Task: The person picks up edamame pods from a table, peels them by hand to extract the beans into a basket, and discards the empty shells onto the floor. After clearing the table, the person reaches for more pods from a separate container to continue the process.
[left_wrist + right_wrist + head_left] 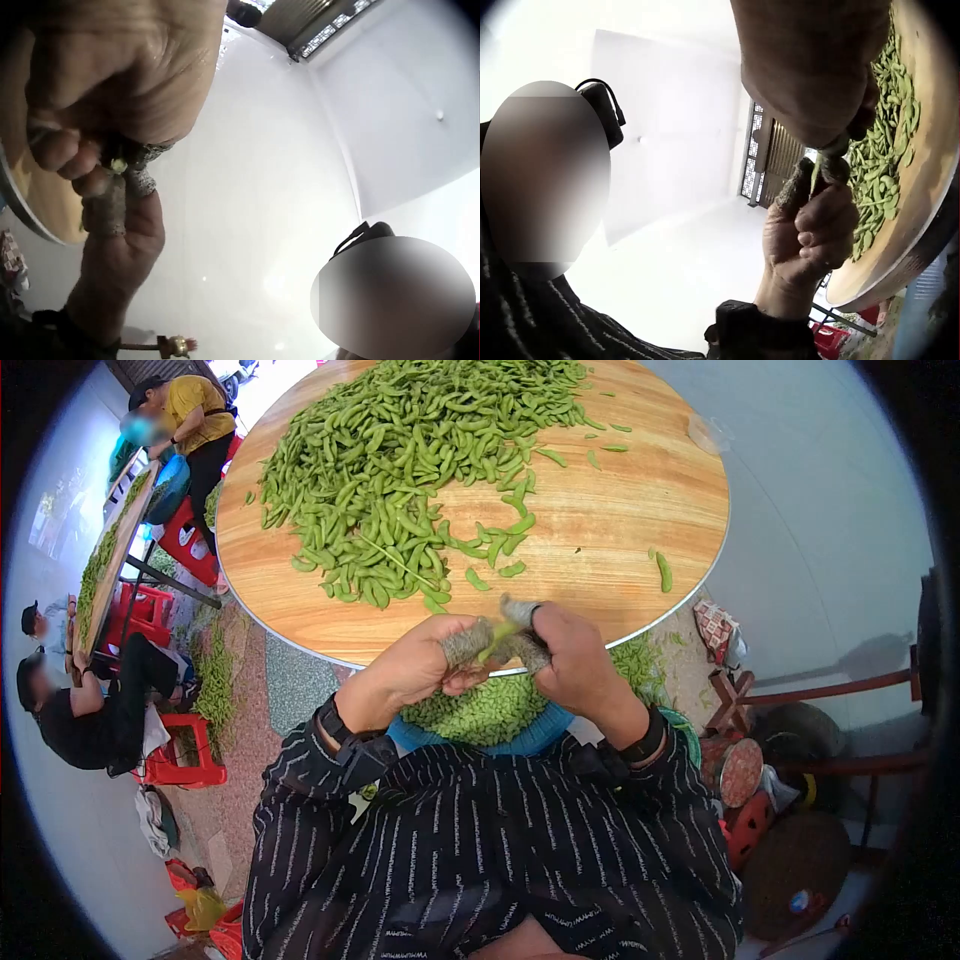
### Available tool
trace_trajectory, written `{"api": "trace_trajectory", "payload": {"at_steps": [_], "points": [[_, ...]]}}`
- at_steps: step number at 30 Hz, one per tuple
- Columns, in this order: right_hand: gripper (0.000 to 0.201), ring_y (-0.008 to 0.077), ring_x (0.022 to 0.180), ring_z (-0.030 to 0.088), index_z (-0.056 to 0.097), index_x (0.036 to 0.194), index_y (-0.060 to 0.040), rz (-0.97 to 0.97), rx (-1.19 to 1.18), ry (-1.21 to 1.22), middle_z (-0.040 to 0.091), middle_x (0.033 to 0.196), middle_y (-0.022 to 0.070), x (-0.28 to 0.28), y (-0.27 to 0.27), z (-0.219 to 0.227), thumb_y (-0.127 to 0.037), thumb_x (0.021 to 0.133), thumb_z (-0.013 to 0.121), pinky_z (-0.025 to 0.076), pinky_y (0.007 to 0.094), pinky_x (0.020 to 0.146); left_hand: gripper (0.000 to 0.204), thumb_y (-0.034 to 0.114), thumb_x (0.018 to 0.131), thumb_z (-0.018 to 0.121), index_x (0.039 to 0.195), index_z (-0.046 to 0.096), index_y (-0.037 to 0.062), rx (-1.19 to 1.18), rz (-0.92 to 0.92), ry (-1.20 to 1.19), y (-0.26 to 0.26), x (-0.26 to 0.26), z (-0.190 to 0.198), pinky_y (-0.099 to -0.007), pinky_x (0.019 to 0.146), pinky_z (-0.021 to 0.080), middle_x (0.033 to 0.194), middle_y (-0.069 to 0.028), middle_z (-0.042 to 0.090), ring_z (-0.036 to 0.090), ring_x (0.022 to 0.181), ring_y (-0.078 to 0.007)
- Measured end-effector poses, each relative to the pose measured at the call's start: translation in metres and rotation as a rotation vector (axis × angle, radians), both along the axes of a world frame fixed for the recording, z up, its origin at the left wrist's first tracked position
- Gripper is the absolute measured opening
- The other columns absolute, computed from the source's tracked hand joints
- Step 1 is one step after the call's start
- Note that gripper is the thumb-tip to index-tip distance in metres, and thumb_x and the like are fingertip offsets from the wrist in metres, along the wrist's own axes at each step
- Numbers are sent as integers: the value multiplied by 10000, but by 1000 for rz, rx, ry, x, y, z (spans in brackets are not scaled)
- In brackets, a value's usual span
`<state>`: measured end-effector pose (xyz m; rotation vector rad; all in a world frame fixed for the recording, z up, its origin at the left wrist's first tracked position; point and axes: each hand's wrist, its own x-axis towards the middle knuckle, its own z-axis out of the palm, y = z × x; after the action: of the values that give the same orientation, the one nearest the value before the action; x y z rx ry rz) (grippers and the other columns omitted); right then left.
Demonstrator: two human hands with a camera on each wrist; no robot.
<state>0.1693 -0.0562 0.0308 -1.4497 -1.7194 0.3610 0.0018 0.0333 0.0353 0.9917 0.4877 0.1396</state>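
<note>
I see both hands meeting just over the near edge of the round wooden tabletop (620, 520), above a blue basin (545, 735) of shelled green beans that sits in the lap. My left hand (425, 660) has its fingers curled, pinching one end of a single green pod (497, 641) between thumb and grey-wrapped fingertips (465, 645). My right hand (570, 660) grips the other end of that pod the same way, so the pod is held between the 2 hands, clear of the tabletop. From the right wrist view the pod (819, 166) hangs thin and pale between the 2 grips. A large heap of pods (400, 470) covers the far half of the tabletop, with a few loose ones scattered nearer. To the left, people sit on red stools (185, 755) by another pod-covered table.
</note>
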Motion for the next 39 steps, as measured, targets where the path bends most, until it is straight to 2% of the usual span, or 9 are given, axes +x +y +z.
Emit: {"api": "trace_trajectory", "payload": {"at_steps": [2, 4, 5, 7, 8, 10, 26, 28, 39], "points": [[191, 295, 652, 537, 528, 901, 21, -61, -32, 146, 555, 749, 137, -2, -4, -2, -88, 747, 556, 430, 336, 589, 239, 249, 868, 432, 842, 491, 19, -39, 1, -44, -5, 0, 0, -172, 423, 319, 630, -36, 497, 450, 504, -65], [170, 152, 582, 513, 537, 914, 9, -34, -221, 709, 546, 698, 41, 1, -8, -7, -92, 777, 538, 415, 270, 519, 145, 155, 840, 474, 860, 470, 12, 371, 138, 29, -11, 0, -5, -219, 454, 341, 636, -59, 491, 470, 526, -123], [170, 152, 582, 513, 537, 914, 9, -36, -225, 710, 546, 698, 41, 1, -10, -8, -92, 777, 538, 415, 270, 519, 145, 155, 840, 474, 860, 470, 12, 366, 136, 31, -15, 2, -10, -219, 454, 341, 636, -59, 491, 470, 526, -123], [144, 47, 554, 449, 549, 915, -7, 157, -513, 1034, 516, 667, -21, 1, -15, -8, -87, 799, 516, 369, 191, 466, 165, 61, 735, 549, 850, 448, -1, 1005, 304, 1, -21, 6, -20, -311, 497, 381, 640, -114, 493, 497, 559, -238], [144, 47, 554, 449, 549, 915, -7, 154, -518, 1037, 516, 667, -21, -2, -16, -6, -87, 799, 516, 369, 191, 466, 165, 61, 735, 549, 850, 448, -1, 1000, 303, 3, -21, 5, -21, -311, 497, 381, 640, -114, 493, 497, 559, -238], [118, 45, 498, 434, 563, 823, -21, 137, -451, 1091, 523, 621, -10, -10, -14, -5, -127, 809, 515, 331, 160, 433, 293, 10, 585, 594, 833, 438, -4, 1583, 210, 227, -22, 3, -20, -392, 543, 392, 660, -161, 493, 496, 624, -336], [86, 36, 555, 437, 558, 819, -16, 81, -459, 1010, 526, 661, -17, -12, -13, -13, -17, 759, 496, 345, 181, 479, 340, 2, 484, 596, 774, 419, 4, 1697, 43, 381, -28, 4, -5, -405, 526, 372, 654, -151, 467, 487, 653, -348], [86, 38, 591, 446, 555, 816, -12, 33, -410, 950, 532, 680, -16, -14, -12, -17, -8, 749, 501, 352, 185, 513, 394, -12, 494, 578, 866, 450, 1, 1716, 50, 345, -27, 4, -7, -406, 517, 393, 640, -142, 495, 515, 634, -325], [129, 41, 599, 449, 549, 837, -1, 43, -388, 1082, 538, 719, -9, -13, -8, -27, 19, 734, 476, 356, 184, 524, 326, 23, 554, 597, 848, 460, -6, 1724, 171, 297, -26, 7, -26, -397, 517, 396, 680, -166, 498, 507, 619, -348]]}}
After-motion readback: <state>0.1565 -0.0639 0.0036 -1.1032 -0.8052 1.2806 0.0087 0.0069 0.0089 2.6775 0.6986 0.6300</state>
